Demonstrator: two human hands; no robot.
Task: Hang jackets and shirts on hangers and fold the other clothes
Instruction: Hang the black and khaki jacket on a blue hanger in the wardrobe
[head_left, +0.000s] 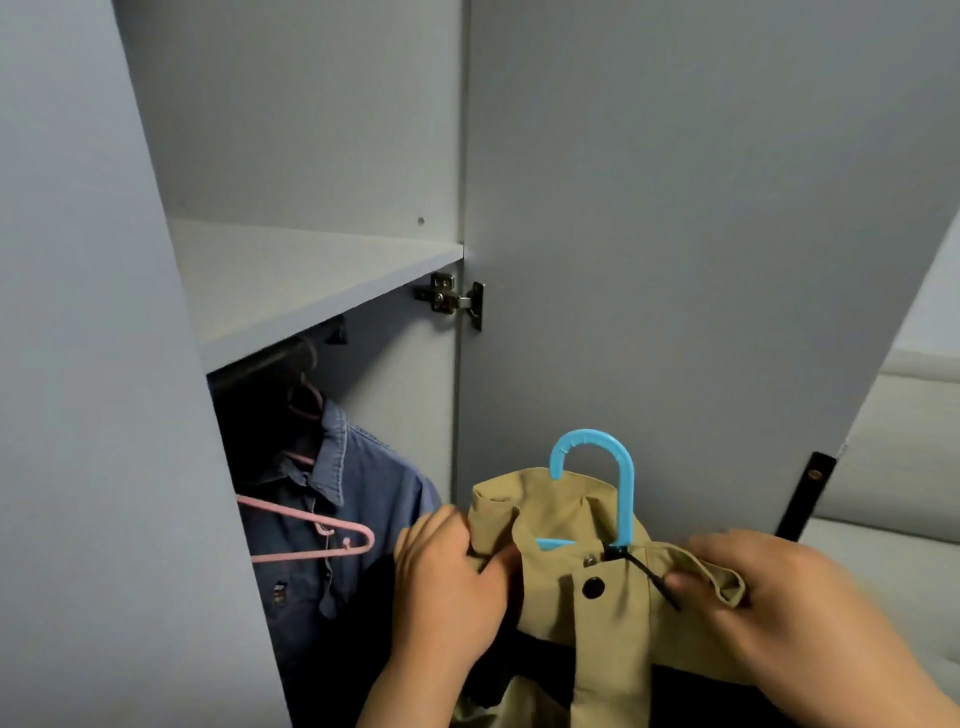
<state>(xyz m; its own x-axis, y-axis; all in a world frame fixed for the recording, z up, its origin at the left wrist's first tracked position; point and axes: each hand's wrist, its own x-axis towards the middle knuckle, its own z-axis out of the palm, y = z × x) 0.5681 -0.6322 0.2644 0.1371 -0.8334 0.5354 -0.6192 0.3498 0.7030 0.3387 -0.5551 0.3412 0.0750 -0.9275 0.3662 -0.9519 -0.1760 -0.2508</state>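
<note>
A tan jacket (608, 613) sits on a blue plastic hanger (618, 467), whose hook sticks up above the collar. My left hand (447, 582) grips the jacket's left shoulder and collar. My right hand (769, 597) pinches the right side of the collar, near a black drawstring. I hold the jacket in front of the open wardrobe door. Inside the wardrobe a blue denim shirt (363, 519) hangs from the dark rail (260, 361). An empty pink hanger (311, 535) hangs in front of the shirt.
The grey wardrobe door (675, 234) stands open straight ahead, with a metal hinge (457, 299). A shelf (311, 280) sits above the rail. The wardrobe's left side panel (104, 415) fills the left. A light bed or sofa (909, 493) lies at the right.
</note>
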